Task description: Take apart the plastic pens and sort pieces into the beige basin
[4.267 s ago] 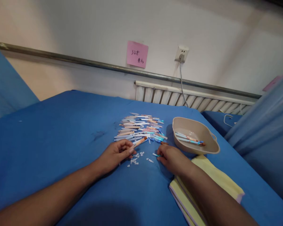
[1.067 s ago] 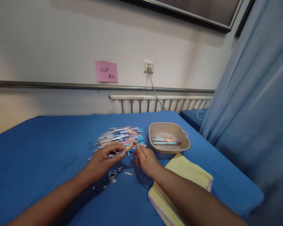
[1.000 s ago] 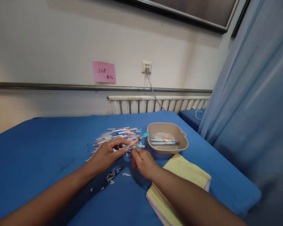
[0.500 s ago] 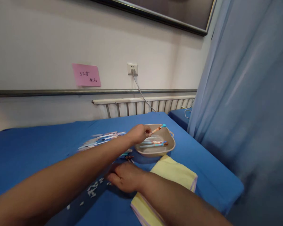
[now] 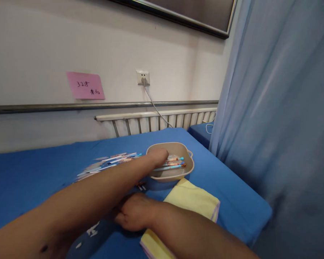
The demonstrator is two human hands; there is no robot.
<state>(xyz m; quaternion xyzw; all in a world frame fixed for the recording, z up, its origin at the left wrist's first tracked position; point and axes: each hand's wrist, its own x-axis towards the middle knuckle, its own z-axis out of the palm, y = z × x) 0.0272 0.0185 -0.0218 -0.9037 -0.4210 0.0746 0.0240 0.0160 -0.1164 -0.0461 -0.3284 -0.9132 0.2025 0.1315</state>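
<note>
My left hand (image 5: 159,156) is closed inside the beige basin (image 5: 171,178), with a pen (image 5: 176,159) with a teal end showing past its fingers. The fingertips are hidden behind the hand. More pens (image 5: 171,167) lie beside it in the basin. My right hand (image 5: 133,212) is curled low over the blue sheet, left of a folded yellow cloth (image 5: 196,198). Its fingers are partly covered by my left forearm, and what they grip cannot be made out. Many loose pens (image 5: 110,161) lie in a spread heap left of the basin.
Small white pieces (image 5: 92,229) lie on the blue sheet (image 5: 218,169) below my left forearm. Small brown-and-white parts (image 5: 141,186) lie between my arms. Behind stands a white rail (image 5: 151,115) with a power cord (image 5: 155,106); a blue curtain (image 5: 272,90) hangs at right.
My left hand has lowered the teal-ended pen into the basin, beside the other pens. My right hand has shifted slightly left and toward me. The view has turned a little to the right.
</note>
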